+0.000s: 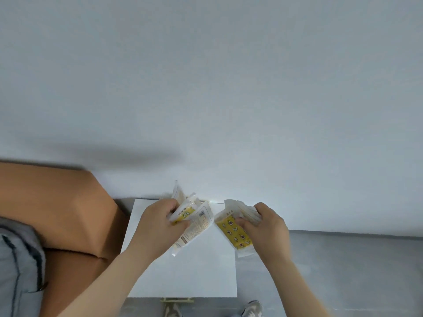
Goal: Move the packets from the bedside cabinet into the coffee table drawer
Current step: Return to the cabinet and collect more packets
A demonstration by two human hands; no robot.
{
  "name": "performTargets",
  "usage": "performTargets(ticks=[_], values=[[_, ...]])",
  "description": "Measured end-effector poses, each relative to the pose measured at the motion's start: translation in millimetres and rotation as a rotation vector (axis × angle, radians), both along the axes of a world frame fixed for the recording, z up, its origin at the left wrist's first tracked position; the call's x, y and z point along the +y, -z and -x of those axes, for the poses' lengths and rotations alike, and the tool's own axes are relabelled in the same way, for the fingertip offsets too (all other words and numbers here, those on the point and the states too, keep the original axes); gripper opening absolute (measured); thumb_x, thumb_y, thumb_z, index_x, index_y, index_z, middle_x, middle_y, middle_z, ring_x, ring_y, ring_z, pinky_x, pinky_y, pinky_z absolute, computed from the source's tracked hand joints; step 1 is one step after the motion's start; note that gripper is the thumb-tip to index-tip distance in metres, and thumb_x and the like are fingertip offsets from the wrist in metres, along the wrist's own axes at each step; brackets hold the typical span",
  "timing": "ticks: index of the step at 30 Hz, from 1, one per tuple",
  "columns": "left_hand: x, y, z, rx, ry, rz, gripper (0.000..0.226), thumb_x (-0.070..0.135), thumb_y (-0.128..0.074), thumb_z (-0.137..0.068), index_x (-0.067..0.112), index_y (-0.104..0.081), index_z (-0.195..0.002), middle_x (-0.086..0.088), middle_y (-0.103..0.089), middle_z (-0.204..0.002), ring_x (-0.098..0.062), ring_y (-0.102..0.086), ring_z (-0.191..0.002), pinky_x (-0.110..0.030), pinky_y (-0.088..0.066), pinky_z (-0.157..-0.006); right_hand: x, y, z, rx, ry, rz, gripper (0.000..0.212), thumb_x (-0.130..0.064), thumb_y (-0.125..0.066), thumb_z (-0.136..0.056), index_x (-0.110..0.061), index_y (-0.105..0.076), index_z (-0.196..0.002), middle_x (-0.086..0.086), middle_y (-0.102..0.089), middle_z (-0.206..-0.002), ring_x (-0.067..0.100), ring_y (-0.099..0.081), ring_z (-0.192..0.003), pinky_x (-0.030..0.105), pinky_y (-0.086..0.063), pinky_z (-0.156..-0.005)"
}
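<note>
Above flat white cabinet top (183, 275): left hand (158, 227) grips crinkly packets (192, 223); right hand (265, 227) pinches yellow packet (233, 232).

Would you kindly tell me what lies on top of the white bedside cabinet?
Yellow-and-white plastic packets held over it by the left hand and right hand; whatever lies beneath them is covered.

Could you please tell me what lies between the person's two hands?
In the head view, the left hand and right hand each grip packets; between the left bunch and the yellow packet shows only bare white cabinet top.
</note>
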State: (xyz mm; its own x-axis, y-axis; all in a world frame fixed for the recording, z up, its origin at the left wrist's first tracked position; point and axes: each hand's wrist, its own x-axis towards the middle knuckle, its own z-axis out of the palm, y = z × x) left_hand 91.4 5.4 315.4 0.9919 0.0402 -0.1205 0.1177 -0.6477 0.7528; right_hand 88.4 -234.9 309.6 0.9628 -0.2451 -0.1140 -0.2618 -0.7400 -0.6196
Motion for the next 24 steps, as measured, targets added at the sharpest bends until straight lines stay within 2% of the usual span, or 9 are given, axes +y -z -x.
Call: performTargets(ticks=[5,10,17,20,24], values=[[-64.1,-53.7,-12.0,-0.145,0.185,-0.064,0.022,0.018,-0.072,-0.072,0.015,-0.052,-0.065,0.001,-0.052,-0.064,-0.014,-0.049,-0.063,-0.025,-0.034,-0.053,-61.0,-47.0,24.7,-0.134,0.156,-0.009,0.031,-0.033,-0.072,-0.076,-0.017,-0.046,-0.071,-0.004,-0.054,-0.066,0.015,-0.048,-0.062,0.03,-0.034,-0.052],[-160.7,-99.7,-2.8,-0.237,0.313,-0.004,0.021,0.016,-0.072,-0.072,0.014,-0.053,-0.064,0.001,-0.051,-0.062,-0.016,-0.047,-0.06,-0.025,-0.033,-0.053,-148.1,-91.2,69.8,-0.254,0.32,-0.035,0.035,-0.032,-0.073,-0.075,-0.016,-0.043,-0.068,-0.001,-0.051,-0.063,0.017,-0.044,-0.059,0.027,-0.031,-0.049],[-324.1,-151.5,37.6,-0.354,0.522,0.132,0.026,0.016,-0.075,-0.072,0.021,-0.051,-0.061,0.003,-0.049,-0.06,-0.011,-0.045,-0.06,-0.019,-0.031,-0.049,-291.5,-151.0,161.3,-0.4,0.545,0.025,0.035,-0.03,-0.074,-0.075,-0.014,-0.044,-0.068,0.001,-0.053,-0.062,0.021,-0.046,-0.059,0.03,-0.033,-0.049],[-392.0,-174.3,56.7,-0.38,0.609,0.201,0.026,0.017,-0.076,-0.072,0.018,-0.052,-0.061,0.003,-0.048,-0.06,-0.011,-0.043,-0.058,-0.024,-0.035,-0.05,-345.6,-178.1,200.0,-0.479,0.627,0.073,0.038,-0.032,-0.076,-0.075,-0.017,-0.042,-0.065,0.001,-0.054,-0.061,0.02,-0.048,-0.058,0.031,-0.035,-0.05],[-469.4,-200.0,78.9,-0.396,0.715,0.254,0.025,0.019,-0.077,-0.071,0.012,-0.055,-0.064,-0.007,-0.052,-0.062,-0.019,-0.044,-0.056,-0.027,-0.036,-0.049,-405.1,-206.3,248.1,-0.569,0.773,0.125,0.041,-0.033,-0.077,-0.072,-0.014,-0.043,-0.067,0.003,-0.055,-0.063,0.024,-0.051,-0.063,0.041,-0.044,-0.055]])
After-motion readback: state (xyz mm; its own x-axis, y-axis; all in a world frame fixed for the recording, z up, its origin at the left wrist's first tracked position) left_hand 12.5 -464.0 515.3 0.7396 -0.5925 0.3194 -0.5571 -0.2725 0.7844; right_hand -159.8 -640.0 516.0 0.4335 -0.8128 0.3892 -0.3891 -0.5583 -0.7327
